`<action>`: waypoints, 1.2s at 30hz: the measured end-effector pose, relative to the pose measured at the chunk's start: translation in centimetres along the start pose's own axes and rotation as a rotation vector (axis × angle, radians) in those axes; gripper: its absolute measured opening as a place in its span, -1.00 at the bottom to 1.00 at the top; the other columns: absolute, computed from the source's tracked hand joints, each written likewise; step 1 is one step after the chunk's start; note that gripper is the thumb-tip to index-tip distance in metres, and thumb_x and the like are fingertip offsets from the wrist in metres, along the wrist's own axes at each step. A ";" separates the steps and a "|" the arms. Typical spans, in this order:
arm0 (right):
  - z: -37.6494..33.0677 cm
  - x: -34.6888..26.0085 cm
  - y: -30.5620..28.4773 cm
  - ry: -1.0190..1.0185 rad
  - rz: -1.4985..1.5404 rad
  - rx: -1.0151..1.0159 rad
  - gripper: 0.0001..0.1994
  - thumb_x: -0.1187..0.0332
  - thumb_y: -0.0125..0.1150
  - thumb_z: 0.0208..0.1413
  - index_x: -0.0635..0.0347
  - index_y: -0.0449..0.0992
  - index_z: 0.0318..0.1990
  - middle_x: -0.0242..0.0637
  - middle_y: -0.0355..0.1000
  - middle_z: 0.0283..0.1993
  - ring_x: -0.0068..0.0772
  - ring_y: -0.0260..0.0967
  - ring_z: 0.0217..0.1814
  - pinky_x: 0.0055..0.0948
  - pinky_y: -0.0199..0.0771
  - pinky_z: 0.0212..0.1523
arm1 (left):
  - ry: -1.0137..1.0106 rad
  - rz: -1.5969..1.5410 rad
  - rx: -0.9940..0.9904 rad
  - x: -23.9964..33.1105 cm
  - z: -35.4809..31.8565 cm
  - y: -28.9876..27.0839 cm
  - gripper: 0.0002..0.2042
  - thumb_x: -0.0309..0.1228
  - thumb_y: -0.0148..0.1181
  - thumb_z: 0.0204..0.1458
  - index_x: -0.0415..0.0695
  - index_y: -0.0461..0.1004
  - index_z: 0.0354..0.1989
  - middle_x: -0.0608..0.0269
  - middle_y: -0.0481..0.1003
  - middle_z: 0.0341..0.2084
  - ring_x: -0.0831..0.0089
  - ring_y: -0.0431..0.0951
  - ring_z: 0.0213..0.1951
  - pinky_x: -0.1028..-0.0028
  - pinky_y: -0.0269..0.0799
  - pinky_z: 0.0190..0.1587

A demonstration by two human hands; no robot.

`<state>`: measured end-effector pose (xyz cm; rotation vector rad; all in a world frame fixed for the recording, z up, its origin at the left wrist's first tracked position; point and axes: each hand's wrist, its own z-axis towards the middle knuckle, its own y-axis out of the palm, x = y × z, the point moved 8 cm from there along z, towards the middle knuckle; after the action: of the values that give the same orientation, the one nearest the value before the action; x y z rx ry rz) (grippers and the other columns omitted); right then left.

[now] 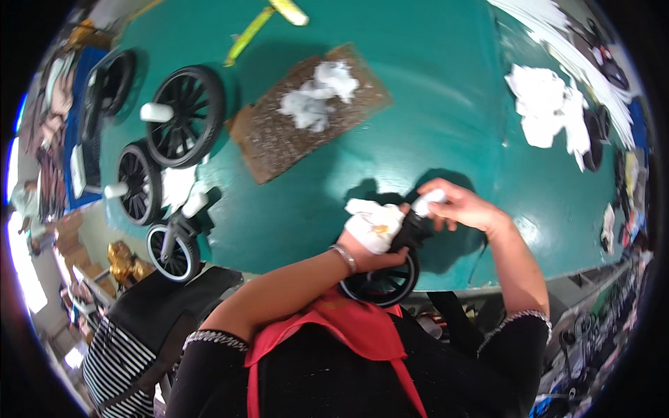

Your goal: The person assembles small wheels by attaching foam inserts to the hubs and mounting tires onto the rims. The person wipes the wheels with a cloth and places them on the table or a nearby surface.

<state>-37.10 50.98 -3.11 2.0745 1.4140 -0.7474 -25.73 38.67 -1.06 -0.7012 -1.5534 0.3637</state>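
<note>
Close to my body is a small black wheel (385,284) with a pale rim, held at the near edge of the green table. My left hand (364,252) is closed around the black wheel fork (412,234) above it, with a stained white cloth (374,224) lying over the back of the hand and fingers. At the fork's upper end, my right hand (461,207) pinches a white cylindrical sleeve (428,201) between thumb and fingers. Whether the sleeve is fully on the stem is hard to see. The left fingertips are partly hidden.
Two spoked wheels (187,116) with white sleeves stand at the left, beside a smaller forked wheel (172,252). A brown cardboard piece (268,143) carries crumpled white cloths (319,94). More white cloths (545,104) lie right on the green table (432,104). A yellow strip (248,36) lies at the back.
</note>
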 end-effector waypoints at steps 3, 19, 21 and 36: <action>0.6 1.1 0.6 0.172 -0.115 -0.046 -0.72 0.17 0.12 0.31 0.17 0.37 -0.03 -0.41 0.36 -0.53 -0.60 0.34 -0.66 -0.58 0.20 -0.67 | 0.006 -0.041 -0.075 0.1 -0.3 0.6 -0.22 -0.05 0.24 -0.16 -0.33 0.26 0.20 -0.02 0.43 -0.17 0.03 0.49 -0.17 0.21 0.44 -0.10; 0.0 6.5 9.3 0.082 0.470 0.578 -0.66 0.13 0.36 0.14 0.14 0.42 -0.11 -0.32 0.51 -0.33 -0.47 0.52 -0.39 -0.52 0.50 -0.47 | -0.630 0.467 0.381 -10.2 -24.1 -19.0 -0.19 -0.24 0.41 -0.20 -0.24 0.20 0.27 -0.11 0.31 0.18 -0.06 0.32 0.22 0.14 0.27 0.24; 1.3 5.1 12.5 0.129 0.418 0.530 -0.58 0.05 0.36 0.13 0.16 0.41 -0.08 -0.28 0.53 -0.35 -0.43 0.53 -0.40 -0.49 0.52 -0.47 | -0.674 0.727 0.446 -14.2 -31.5 -19.9 -0.05 -0.20 0.47 -0.29 -0.29 0.12 0.32 -0.16 0.20 0.29 -0.09 0.18 0.33 0.17 0.09 0.37; 8.7 -18.5 29.5 -0.544 -1.059 1.213 -0.65 0.24 0.39 0.00 0.13 0.53 -0.07 -0.20 0.50 -0.11 -0.14 0.49 -0.09 -0.29 0.52 -0.12 | -0.627 0.631 0.337 -30.0 -44.9 -33.6 0.16 -0.17 0.47 -0.45 -0.17 -0.05 0.45 0.04 0.09 0.40 0.03 0.11 0.37 0.22 -0.04 0.41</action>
<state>-16.29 23.35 6.67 1.2477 1.8453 -2.8704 10.40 -13.67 1.58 -0.8426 -1.7495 1.3897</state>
